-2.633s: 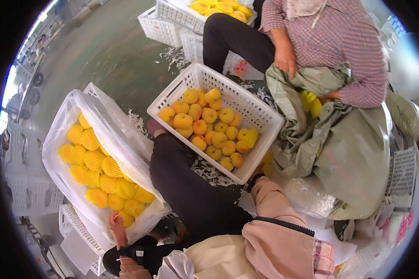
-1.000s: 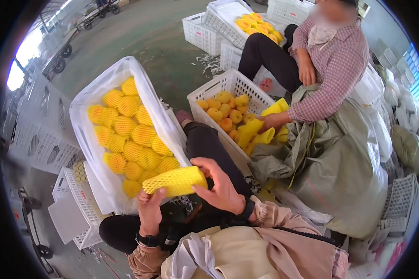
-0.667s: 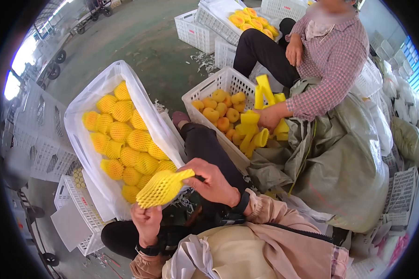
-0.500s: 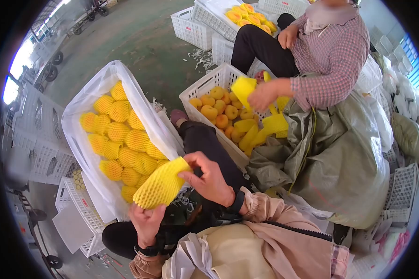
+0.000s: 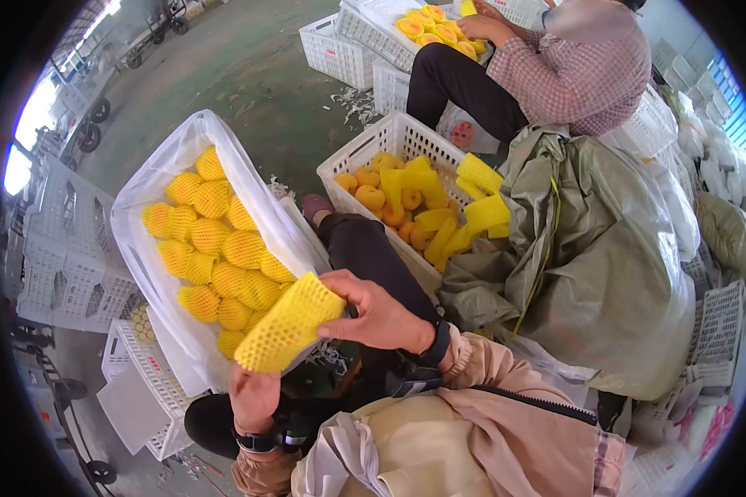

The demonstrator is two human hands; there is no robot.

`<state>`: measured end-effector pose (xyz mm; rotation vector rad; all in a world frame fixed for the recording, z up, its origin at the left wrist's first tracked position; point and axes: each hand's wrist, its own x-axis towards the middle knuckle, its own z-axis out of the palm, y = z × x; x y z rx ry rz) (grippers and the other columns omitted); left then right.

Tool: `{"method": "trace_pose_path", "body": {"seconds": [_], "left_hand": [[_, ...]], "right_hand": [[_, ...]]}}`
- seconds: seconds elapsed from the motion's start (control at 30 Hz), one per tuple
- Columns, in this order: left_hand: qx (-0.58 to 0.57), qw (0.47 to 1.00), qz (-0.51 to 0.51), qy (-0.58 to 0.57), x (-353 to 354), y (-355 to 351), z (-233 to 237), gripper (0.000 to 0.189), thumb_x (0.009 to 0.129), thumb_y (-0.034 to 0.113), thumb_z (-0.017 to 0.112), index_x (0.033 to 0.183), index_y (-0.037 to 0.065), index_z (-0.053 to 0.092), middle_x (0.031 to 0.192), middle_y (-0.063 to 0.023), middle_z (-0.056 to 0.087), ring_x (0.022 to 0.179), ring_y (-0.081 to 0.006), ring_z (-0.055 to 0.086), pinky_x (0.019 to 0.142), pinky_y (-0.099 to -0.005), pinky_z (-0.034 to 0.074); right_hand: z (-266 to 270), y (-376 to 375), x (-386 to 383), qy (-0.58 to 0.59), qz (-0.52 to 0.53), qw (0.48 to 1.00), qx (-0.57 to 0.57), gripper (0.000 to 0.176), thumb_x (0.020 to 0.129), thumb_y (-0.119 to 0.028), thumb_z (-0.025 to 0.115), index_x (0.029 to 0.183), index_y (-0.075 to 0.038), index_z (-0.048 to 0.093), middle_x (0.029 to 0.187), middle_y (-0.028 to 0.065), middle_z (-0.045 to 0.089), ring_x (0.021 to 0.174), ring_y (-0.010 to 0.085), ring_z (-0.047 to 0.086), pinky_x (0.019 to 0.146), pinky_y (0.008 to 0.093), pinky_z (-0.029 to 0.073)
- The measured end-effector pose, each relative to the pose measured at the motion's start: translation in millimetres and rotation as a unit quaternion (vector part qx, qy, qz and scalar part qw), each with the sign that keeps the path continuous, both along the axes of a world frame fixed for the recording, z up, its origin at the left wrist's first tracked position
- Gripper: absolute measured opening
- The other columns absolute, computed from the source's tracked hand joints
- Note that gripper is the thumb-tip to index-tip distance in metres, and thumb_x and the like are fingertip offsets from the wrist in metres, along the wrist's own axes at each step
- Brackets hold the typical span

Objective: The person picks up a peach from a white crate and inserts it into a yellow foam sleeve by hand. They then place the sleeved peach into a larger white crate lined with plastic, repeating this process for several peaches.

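Note:
A yellow foam net sleeve (image 5: 290, 325) spans the space between my two hands; whether a fruit is inside it cannot be seen. My right hand (image 5: 375, 313) pinches its upper right end between thumb and fingers. At its lower left end is my left hand (image 5: 255, 396), its fingers mostly hidden behind or inside the net. Just left, a lined white crate (image 5: 128, 207) holds several fruits in yellow nets (image 5: 210, 235). Beyond my leg, another white crate (image 5: 352, 157) contains bare orange-yellow fruits (image 5: 370, 197) and loose yellow sleeves (image 5: 475, 217).
A co-worker (image 5: 572, 74) sits at the upper right, hands at a far crate of netted fruits (image 5: 429, 29). A large grey-green sack (image 5: 605, 273) lies at the right. Stacked white crates (image 5: 75, 248) stand at the far left, with wheeled carts behind.
The sleeve looks wider and blunter, and my left fingers have gone out of sight at its lower end. The co-worker's hand has moved from the bare-fruit crate to the far crate.

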<state>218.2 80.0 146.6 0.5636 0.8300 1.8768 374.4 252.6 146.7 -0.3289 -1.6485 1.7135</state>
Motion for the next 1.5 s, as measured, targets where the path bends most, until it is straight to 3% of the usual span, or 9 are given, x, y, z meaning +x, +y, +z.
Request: {"method": "trace_pose_path", "body": {"seconds": [0.1,0.2,0.4,0.57,0.83,1.0,1.27,1.37,1.5], "left_hand": [[-0.093,0.981,-0.093,0.145,3.6,0.8,-1.5,0.042,0.086,0.01,0.047,0.126,-0.004,0.039,0.127,-0.0158,0.047,0.117,-0.0298,0.046,0.099,-0.0422,0.035],[-0.029,0.986,-0.081,-0.142,7.6,14.6,-1.7,0.046,0.087,0.015,0.048,0.128,-0.004,0.036,0.131,-0.0152,0.043,0.119,-0.0304,0.043,0.1,-0.0419,0.034],[-0.106,0.978,0.036,0.174,3.1,40.2,6.7,0.036,0.085,0.005,0.048,0.119,-0.006,0.044,0.119,-0.0154,0.05,0.11,-0.0256,0.049,0.094,-0.0381,0.039],[-0.13,0.983,0.109,0.068,-29.2,39.1,-15.0,0.035,0.08,0.001,0.049,0.115,-0.003,0.05,0.114,-0.0127,0.055,0.106,-0.0268,0.053,0.092,-0.0392,0.041],[-0.174,0.965,0.035,-0.194,-64.9,56.1,-47.7,0.055,0.076,0.004,0.051,0.129,0.0,0.038,0.126,-0.0148,0.048,0.117,-0.0295,0.046,0.099,-0.0476,0.034],[-0.171,0.96,0.05,-0.216,-64.8,53.2,-51.7,0.057,0.077,0.009,0.056,0.13,0.0,0.037,0.126,-0.0141,0.049,0.118,-0.0301,0.046,0.1,-0.0479,0.033],[-0.16,0.957,-0.074,-0.231,-44.1,57.1,-47.5,0.062,0.076,0.012,0.063,0.131,0.003,0.036,0.128,-0.013,0.048,0.118,-0.0305,0.045,0.1,-0.0471,0.032],[-0.157,0.951,-0.092,-0.251,-38.4,56.9,-43.8,0.061,0.078,0.013,0.062,0.132,0.003,0.035,0.128,-0.0129,0.047,0.12,-0.0298,0.043,0.101,-0.0454,0.031],[-0.108,0.958,-0.134,-0.23,-31.9,54.8,-36.1,0.057,0.083,0.016,0.058,0.131,-0.002,0.035,0.129,-0.0134,0.046,0.12,-0.0286,0.043,0.102,-0.0397,0.03]], "right_hand": [[0.7,8.2,4.1,0.005,0.154,0.988,-0.032,0.025,0.081,-0.006,0.063,0.105,-0.003,0.059,0.119,0.0087,0.049,0.115,0.0169,0.042,0.097,0.0299,0.03],[-1.4,8.8,-4.9,0.005,0.131,0.991,-0.037,0.024,0.083,-0.008,0.062,0.106,-0.003,0.059,0.123,0.0105,0.047,0.116,0.0179,0.041,0.097,0.0312,0.03],[-1.6,24.5,-25.6,-0.003,0.13,0.984,0.124,0.023,0.085,-0.01,0.059,0.106,-0.002,0.057,0.127,0.0149,0.045,0.123,0.0224,0.037,0.096,0.0323,0.032],[-19.9,135.3,-3.8,-0.04,-0.022,0.999,-0.023,0.016,0.091,-0.012,0.048,0.095,-0.001,0.059,0.087,0.0061,0.063,0.085,0.0121,0.059,0.077,0.0253,0.045],[-311.0,265.5,77.1,-0.526,0.006,0.797,0.298,0.023,0.079,-0.02,0.053,0.095,-0.008,0.064,0.088,0.017,0.063,0.085,0.034,0.06,0.073,0.0412,0.046],[-269.5,239.9,103.2,-0.709,-0.077,0.633,0.301,0.04,0.071,-0.023,0.064,0.106,-0.004,0.056,0.101,0.0191,0.058,0.096,0.0362,0.055,0.084,0.0441,0.043],[-298.3,229.2,82.4,-0.578,-0.108,0.693,0.418,0.06,0.059,-0.023,0.076,0.112,-0.012,0.052,0.101,0.0128,0.056,0.093,0.0359,0.054,0.084,0.0433,0.044],[-236.5,233.0,69.0,-0.714,0.0,0.67,0.204,0.04,0.074,-0.019,0.064,0.111,-0.009,0.055,0.106,0.012,0.058,0.092,0.0317,0.058,0.079,0.0392,0.048],[-166.4,218.6,62.2,-0.412,-0.194,0.876,-0.157,0.035,0.081,-0.02,0.059,0.112,-0.004,0.051,0.105,0.0093,0.058,0.091,0.022,0.059,0.073,0.034,0.051]]}}
